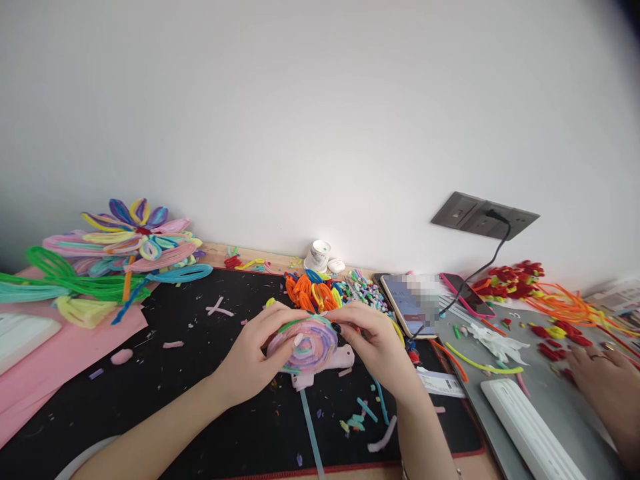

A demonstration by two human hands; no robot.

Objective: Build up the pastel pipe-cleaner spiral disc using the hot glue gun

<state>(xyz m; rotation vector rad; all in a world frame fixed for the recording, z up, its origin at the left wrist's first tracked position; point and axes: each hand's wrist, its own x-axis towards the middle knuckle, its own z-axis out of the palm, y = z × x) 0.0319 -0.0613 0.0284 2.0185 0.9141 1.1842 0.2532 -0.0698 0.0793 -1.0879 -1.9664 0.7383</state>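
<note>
A round pastel coil of fuzzy pipe cleaner (314, 345), wound in a spiral of pink, purple, blue and green, is held up in front of me. My left hand (263, 347) grips its left side, thumb across the front and fingers behind the top edge. At the upper right edge, my right hand (369, 337) has its fingers closed on the same coil. Below and behind it lies a pale pink object (339, 359) with small holes, partly hidden. A light blue strip (311, 427) runs from there toward me.
A black mat (200, 387) carries pipe cleaner scraps and an orange pile (307, 292). Bundled pipe-cleaner flowers (143, 233) lie left. A phone (410, 307) with a cable, a pink-cased phone (467, 295) and a white bar (530, 430) are right, near another person's hand (597, 367).
</note>
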